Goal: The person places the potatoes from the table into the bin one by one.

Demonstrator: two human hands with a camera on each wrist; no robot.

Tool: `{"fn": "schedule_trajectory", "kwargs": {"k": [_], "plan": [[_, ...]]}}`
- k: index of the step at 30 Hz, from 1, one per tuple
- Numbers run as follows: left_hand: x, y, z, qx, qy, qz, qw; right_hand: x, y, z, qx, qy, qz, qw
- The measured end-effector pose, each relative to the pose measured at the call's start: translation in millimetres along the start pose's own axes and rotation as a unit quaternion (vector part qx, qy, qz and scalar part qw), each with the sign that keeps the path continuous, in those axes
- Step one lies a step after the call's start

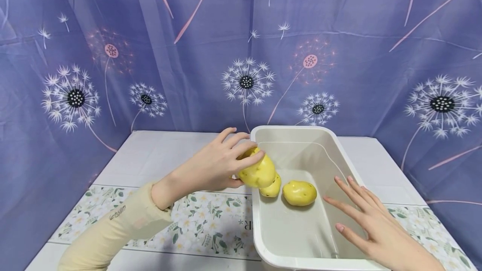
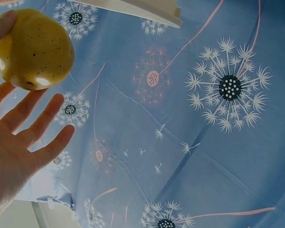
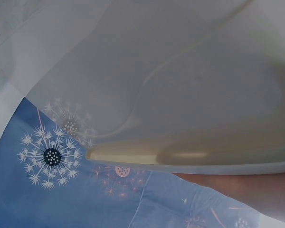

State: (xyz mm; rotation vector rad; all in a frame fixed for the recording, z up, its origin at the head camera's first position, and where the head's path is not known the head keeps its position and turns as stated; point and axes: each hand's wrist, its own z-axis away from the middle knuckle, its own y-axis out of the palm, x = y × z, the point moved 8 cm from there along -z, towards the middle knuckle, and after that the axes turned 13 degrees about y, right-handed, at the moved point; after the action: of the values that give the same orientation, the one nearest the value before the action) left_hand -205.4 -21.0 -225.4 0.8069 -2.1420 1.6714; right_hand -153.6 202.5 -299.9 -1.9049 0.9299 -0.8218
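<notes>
The white tub [image 1: 260, 221] sat on the table [image 1: 158, 154] with its near edge cut off by the bottom of the head view, and bare tabletop lay open to its left and behind it up to the blue dandelion curtain [image 1: 188, 53]. The left hand [image 1: 216, 164] held a potato [image 1: 257, 172] over the tub's left rim, thumb and fingertips curled round it, the other fingers loosely spread. That potato was yellow, smooth and speckled with dark eyes, with a glossy highlight in the left wrist view [image 2: 33, 47]. Two more potatoes lay inside the tub, one [image 1: 299, 193] in full view on the floor, the other [image 1: 272, 189] half hidden under the held one. The right hand [image 1: 370, 225] hovered flat over the tub's right wall, fingers straight and spread, holding nothing. The right wrist view showed only blurred white plastic [image 3: 180, 85] and curtain.
</notes>
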Motion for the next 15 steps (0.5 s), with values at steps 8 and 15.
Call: {"fn": "schedule_trajectory", "kwargs": {"k": [8, 15], "plan": [[-5.2, 2.8, -13.9, 0.03, 0.023, 0.006, 0.9992, 0, 0, 0, 0.005, 0.007, -0.001, 1.0], [-8.6, 7.0, -23.0, 0.037, 0.036, 0.011, 0.9986, 0, 0, -1, 0.002, -0.002, 0.003, 1.0]]}}
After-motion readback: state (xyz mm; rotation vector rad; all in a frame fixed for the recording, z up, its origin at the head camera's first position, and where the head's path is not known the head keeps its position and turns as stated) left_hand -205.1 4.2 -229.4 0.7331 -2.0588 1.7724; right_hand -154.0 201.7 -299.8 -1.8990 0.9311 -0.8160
